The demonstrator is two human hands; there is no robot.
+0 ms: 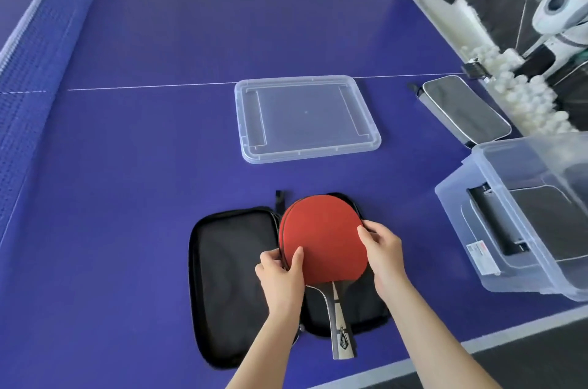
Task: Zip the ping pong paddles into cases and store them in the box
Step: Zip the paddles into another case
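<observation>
Blue table (159, 150): left hand (281, 274) and right hand (383, 255) pinch stacked paddles (327, 236) (lower one mostly hidden).

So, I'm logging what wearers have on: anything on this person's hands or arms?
Nothing visible: left hand and right hand are bare, no gloves, rings or watch, and both forearms are bare to the frame's edge, with no sleeves.

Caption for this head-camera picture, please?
Left hand and right hand hold stacked red-rubber ping pong paddles over an open black fabric case near a clear plastic box.
</observation>
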